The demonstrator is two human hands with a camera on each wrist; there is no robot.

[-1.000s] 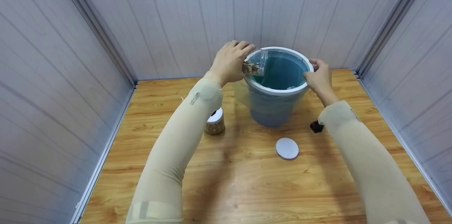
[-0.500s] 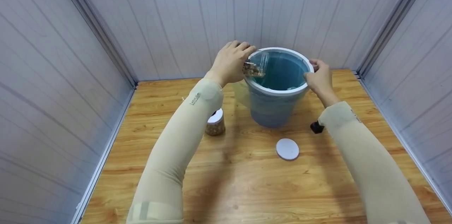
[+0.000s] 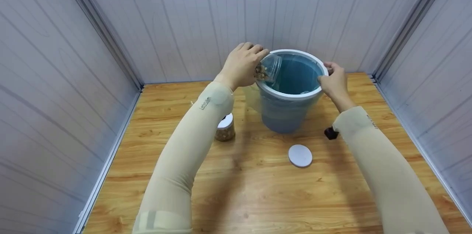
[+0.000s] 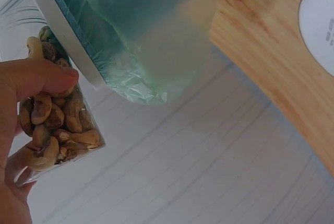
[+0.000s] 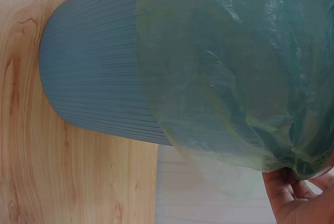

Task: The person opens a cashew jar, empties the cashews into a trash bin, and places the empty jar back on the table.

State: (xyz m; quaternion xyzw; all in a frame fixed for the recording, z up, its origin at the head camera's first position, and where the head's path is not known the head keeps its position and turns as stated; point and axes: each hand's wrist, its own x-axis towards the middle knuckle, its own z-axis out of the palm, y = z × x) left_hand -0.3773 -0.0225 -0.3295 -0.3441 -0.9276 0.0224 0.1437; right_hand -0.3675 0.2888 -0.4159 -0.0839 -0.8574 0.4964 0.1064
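My left hand (image 3: 241, 65) grips a clear open jar (image 3: 273, 65) on its side, its mouth over the near-left part of the bin's opening. Brown-skinned cashews (image 4: 52, 115) lie inside the jar, below my thumb in the left wrist view. The blue trash bin (image 3: 282, 117) stands upright, with a white rim ring and a thin green bag (image 5: 219, 78) folded down outside. At the bin's right side my right hand (image 3: 335, 84) pinches the rim, thumb on top. The right wrist view shows its fingers (image 5: 279, 190) against gathered bag film. The bin's floor is hidden.
Beneath my left forearm stands a second jar (image 3: 225, 135) of nuts with a white lid, partly covered by the sleeve. A loose white lid (image 3: 300, 155) lies on the wooden surface (image 3: 273, 197) before the bin. Pale panel walls (image 3: 184, 23) rise behind and at both sides.
The jar has turned and tipped slightly in my left hand, and the cashews have shifted back toward its base. My right hand and the bin have stayed in place.
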